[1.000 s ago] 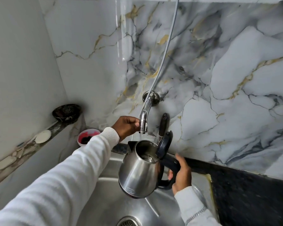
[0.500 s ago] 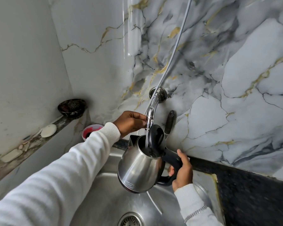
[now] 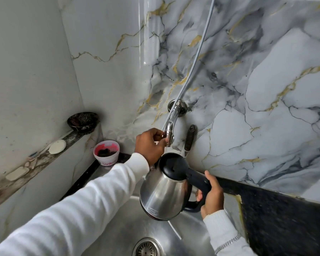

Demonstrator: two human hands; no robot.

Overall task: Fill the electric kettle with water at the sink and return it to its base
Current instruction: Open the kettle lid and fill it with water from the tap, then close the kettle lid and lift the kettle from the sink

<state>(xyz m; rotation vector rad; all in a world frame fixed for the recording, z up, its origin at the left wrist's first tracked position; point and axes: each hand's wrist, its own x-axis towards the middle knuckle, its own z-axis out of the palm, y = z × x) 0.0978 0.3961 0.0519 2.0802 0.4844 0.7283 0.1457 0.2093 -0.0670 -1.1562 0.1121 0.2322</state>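
Observation:
A steel electric kettle (image 3: pixel 163 193) with a black lid and handle hangs over the steel sink (image 3: pixel 118 230), tilted. Its lid is down over the opening. My right hand (image 3: pixel 211 195) grips the black handle from the right. My left hand (image 3: pixel 151 145) is closed around the tip of the chrome wall tap (image 3: pixel 171 124), just above and left of the kettle. A thin trickle of water falls from the tap's tip. The kettle's base is not in view.
A pink-rimmed tub (image 3: pixel 106 152) stands in the corner behind the sink. A dark bowl (image 3: pixel 82 121), soap pieces and a white disc (image 3: pixel 57 146) lie on the left ledge. A black-handled tool (image 3: pixel 189 140) leans on the marble wall. Black countertop (image 3: pixel 284 224) runs to the right.
The kettle's lid, open a second ago, has swung down shut. The stream into the kettle has thinned to a trickle. My left hand has stayed on the tap's tip.

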